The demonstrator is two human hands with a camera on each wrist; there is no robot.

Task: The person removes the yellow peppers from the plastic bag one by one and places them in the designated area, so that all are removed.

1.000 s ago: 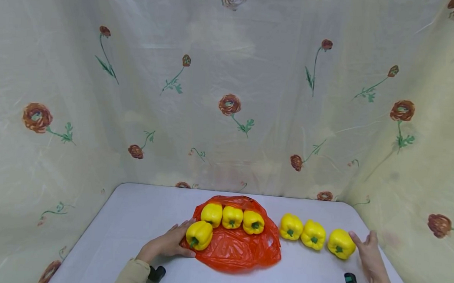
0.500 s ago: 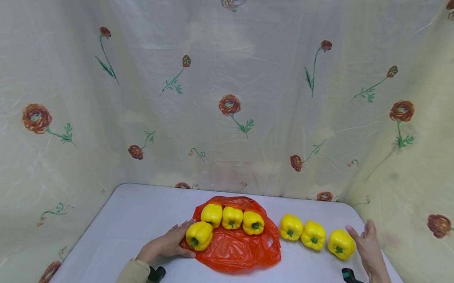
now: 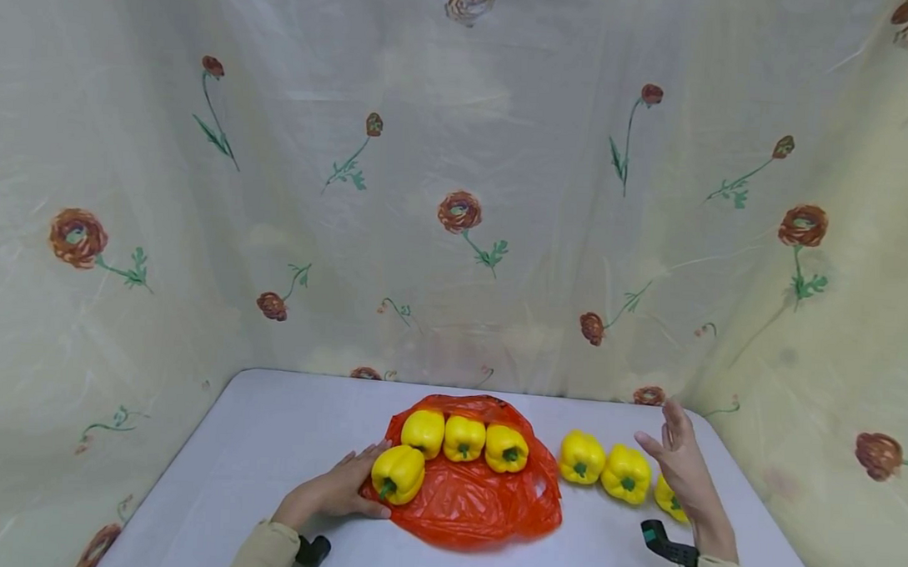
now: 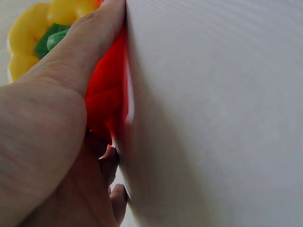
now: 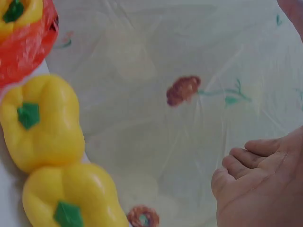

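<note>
Left of the fingers of right hand (image 3: 689, 475), spread, sits a yellow pepper (image 3: 626, 474); left hand (image 3: 339, 483), thumb and fingers apart, touches red bag (image 3: 476, 503).

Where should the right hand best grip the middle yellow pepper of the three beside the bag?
Probably its rounded body, near and far sides, from above: the middle pepper touches its left neighbour, which blocks that flank, and its short stem offers little hold.
</note>
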